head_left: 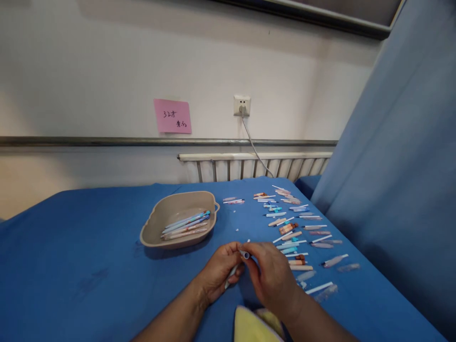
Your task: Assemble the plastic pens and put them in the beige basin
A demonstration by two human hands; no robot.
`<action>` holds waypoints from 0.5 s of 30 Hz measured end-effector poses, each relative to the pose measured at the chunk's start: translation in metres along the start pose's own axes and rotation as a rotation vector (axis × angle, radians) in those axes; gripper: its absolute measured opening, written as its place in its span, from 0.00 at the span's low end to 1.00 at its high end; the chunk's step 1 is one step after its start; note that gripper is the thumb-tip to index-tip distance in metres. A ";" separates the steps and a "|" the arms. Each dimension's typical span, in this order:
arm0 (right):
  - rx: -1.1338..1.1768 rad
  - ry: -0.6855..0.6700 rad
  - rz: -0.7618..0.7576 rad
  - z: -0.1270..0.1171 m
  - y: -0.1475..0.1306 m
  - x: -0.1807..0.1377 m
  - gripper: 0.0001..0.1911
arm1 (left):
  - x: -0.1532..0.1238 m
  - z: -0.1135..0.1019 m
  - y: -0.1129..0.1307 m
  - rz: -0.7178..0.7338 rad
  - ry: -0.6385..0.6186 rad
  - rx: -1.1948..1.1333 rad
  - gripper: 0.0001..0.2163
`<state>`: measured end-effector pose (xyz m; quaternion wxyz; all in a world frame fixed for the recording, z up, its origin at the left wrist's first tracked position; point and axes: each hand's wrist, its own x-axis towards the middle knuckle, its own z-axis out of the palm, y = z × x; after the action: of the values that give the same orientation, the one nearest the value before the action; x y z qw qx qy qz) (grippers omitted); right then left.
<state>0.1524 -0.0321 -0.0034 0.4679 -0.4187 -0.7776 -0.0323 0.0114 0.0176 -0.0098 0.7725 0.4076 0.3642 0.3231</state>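
My left hand (221,267) is closed around a pale pen barrel (231,277), its tapered end pointing down out of the fist. The barrel's open round end faces up toward me. My right hand (273,275) pinches at this open end with thumb and forefinger; any small part between those fingertips is hidden. To the right lie many loose pen parts: white refills (319,288), clear and coloured barrels (301,268), and brown figure-topped pieces (288,229). A beige basin (151,228) to the left holds several assembled-looking pens (187,224).
A blue cloth (89,247) covers the table. Yellow fabric (254,327) shows at the near edge below my hands. Behind are a white rail (221,156), a plugged socket (242,105) with a cable, and a pink note (173,116). A blue curtain (395,156) hangs at right.
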 end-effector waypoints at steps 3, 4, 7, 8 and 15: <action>0.002 -0.040 -0.025 -0.002 -0.001 0.002 0.20 | 0.000 0.001 0.001 0.004 0.010 -0.008 0.12; 0.003 -0.052 -0.032 -0.003 -0.002 0.002 0.21 | 0.000 0.001 0.001 0.006 0.011 -0.009 0.12; 0.040 -0.075 -0.027 -0.005 -0.002 0.004 0.22 | 0.000 0.001 0.001 0.004 0.029 -0.017 0.12; 0.068 -0.073 -0.001 -0.004 -0.002 0.004 0.21 | 0.000 0.000 0.001 0.003 0.032 -0.026 0.11; 0.418 0.065 0.607 0.017 0.019 0.000 0.01 | -0.002 -0.002 0.008 0.077 0.004 -0.133 0.10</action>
<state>0.1531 -0.0119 -0.0195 0.5560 -0.5245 -0.5925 0.2542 0.0072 0.0204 -0.0034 0.7841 0.3686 0.3277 0.3768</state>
